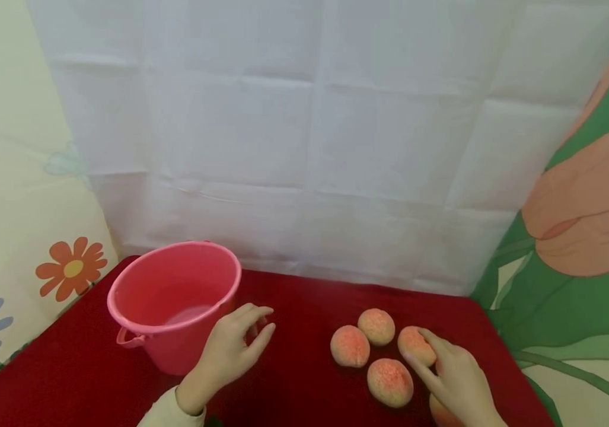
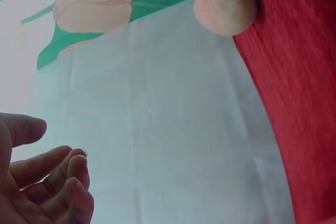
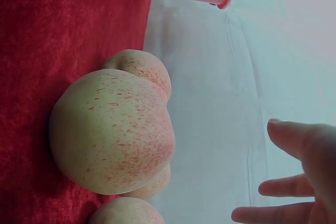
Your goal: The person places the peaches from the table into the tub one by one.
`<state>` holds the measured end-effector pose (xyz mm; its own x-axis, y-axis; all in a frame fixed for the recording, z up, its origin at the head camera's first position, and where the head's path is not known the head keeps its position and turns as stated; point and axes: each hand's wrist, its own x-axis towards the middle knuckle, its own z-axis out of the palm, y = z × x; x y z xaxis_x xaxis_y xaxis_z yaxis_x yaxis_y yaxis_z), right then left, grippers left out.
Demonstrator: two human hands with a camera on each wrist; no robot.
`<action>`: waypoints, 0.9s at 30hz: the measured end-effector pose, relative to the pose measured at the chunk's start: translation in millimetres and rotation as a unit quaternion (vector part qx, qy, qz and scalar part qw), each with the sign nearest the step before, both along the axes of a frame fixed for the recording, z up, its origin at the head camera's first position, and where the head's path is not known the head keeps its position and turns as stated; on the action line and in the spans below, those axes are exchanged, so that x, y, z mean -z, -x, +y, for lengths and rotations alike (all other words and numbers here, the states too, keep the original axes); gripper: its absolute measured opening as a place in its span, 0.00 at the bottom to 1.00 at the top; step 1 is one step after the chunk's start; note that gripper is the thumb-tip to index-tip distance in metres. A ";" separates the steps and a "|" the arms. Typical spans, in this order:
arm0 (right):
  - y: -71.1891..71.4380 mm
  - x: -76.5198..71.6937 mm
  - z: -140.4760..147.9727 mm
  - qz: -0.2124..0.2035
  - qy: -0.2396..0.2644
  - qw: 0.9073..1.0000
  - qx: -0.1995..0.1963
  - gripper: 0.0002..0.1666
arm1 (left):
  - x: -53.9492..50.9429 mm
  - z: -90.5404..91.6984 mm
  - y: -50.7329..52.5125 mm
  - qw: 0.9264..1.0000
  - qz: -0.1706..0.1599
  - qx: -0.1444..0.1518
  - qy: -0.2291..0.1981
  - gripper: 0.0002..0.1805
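Note:
Several peaches with pink-speckled skin lie grouped on the right of the red cloth. My right hand (image 1: 456, 376) is over the rightmost back peach (image 1: 413, 344), its thumb and fingers spread on either side; in the right wrist view the fingers (image 3: 286, 186) are apart from the fruit. Another peach (image 1: 443, 414) is partly hidden beneath this hand. To the left are three peaches, including a front one (image 1: 390, 383). Beside the pink bucket (image 1: 176, 347), my left hand (image 1: 232, 347) hovers with loosely bent fingers and nothing in it.
A red cloth (image 1: 293, 362) covers the table. The bucket, its inside bare where visible, stands at the back left with a handle (image 1: 130, 340) on its side. Behind hangs a creased white sheet (image 1: 304, 148); flower-printed cloths (image 1: 592, 296) border both sides.

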<state>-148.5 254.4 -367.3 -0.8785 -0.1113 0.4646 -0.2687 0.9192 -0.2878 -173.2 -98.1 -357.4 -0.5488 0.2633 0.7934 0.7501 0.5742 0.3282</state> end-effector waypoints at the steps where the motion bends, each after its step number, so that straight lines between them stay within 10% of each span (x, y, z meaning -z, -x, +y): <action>1: 0.3 0.0 0.1 0.000 -0.003 1.000 0.001 0.28 | -1.8 -2.3 -0.9 1.000 -0.001 0.007 -0.006 0.12; 16: 0.6 -0.3 0.9 -0.029 -0.002 0.999 0.014 0.29 | -15.9 -49.3 -14.0 0.997 -0.004 0.014 -0.082 0.18; 27: 1.8 0.1 1.6 -0.031 -0.010 0.999 0.005 0.31 | -19.7 -90.2 -29.4 0.987 -0.042 -0.083 -0.134 0.14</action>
